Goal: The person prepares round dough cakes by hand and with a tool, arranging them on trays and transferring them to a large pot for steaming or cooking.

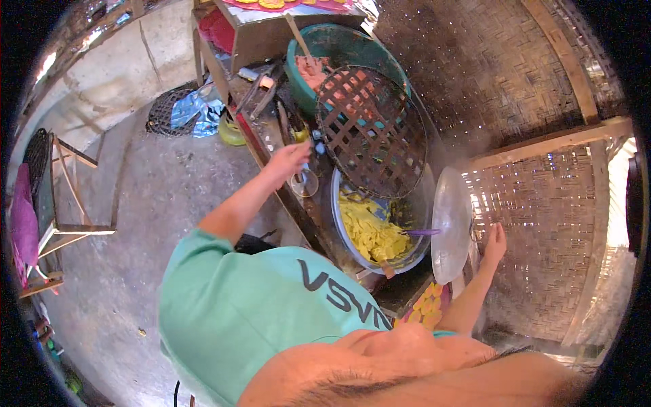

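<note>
On the left, my left hand [291, 156] is over the cluttered work surface, fingers loosely bent, just above a small round clear-rimmed vessel [305, 184]. Whether it holds anything is not clear. At the right, my right hand [495, 245] is beside the handle side of a round metal lid [450, 226] tipped nearly upright; contact cannot be made out. Between my hands stands a grey basin [342, 231] of yellow dough-like paste [374, 229]. A purple utensil handle [421, 232] and a wooden utensil end [388, 269] show at the basin.
A round woven bamboo rack [374, 137] partly covers a green tub [300, 94] holding pinkish paste and a wooden stick. Tongs [259, 91] lie left of it. Yellow rounds [426, 308] are below the lid. A woven wall [539, 219] borders the right; a wooden frame [84, 230] stands far left.
</note>
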Demonstrator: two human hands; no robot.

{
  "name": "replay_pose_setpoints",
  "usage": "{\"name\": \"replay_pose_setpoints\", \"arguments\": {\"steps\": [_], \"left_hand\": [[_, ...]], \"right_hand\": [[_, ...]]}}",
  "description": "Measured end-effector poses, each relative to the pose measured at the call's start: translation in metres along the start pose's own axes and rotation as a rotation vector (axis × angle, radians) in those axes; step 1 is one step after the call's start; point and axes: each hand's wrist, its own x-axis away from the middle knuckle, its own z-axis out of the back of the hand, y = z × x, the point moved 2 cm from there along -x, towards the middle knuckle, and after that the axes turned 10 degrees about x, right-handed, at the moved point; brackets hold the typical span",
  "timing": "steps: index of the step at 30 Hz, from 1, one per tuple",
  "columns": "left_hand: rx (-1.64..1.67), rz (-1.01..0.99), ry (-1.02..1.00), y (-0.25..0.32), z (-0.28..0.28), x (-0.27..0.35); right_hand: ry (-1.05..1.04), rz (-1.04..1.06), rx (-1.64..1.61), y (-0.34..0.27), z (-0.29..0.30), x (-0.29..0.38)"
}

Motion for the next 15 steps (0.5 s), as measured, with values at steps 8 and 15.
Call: {"name": "replay_pose_setpoints", "arguments": {"steps": [8,15], "left_hand": [[0.410,0.002,-0.051,0.001,-0.040,-0.070],[0.609,-0.199,-0.192,0.029,-0.003,0.020]], "right_hand": [[-0.142,0.375,-0.056,-0.137,0.084,0.173],[-0.298,0.158,-0.289,-0.129,0.108,0.342]]}}
